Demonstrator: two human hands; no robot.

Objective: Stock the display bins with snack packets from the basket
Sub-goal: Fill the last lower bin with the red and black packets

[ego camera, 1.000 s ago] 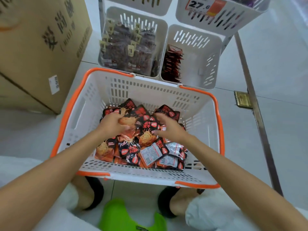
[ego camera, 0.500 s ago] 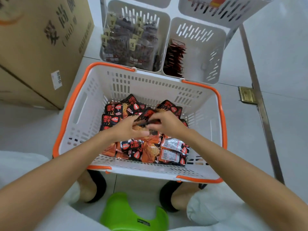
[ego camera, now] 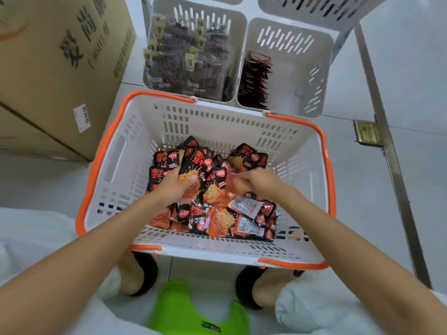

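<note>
A white basket with orange rim sits on the floor in front of me, holding a heap of black-and-orange snack packets. My left hand is inside it, closed around a bunch of packets with one black packet sticking up. My right hand is beside it, fingers pinched on an orange packet in the pile. Beyond the basket stand two white display bins: the left bin is full of dark packets, the right bin holds one row of red-black packets along its left wall.
A large cardboard box stands left of the basket. A metal floor rail with a brass plate runs on the right. More white bins sit above. A green stool and my feet lie near the basket's front edge.
My hands came together over the pile, then parted a little; the left now holds a bunch of packets raised off the heap. The view shifted slightly closer to the basket.
</note>
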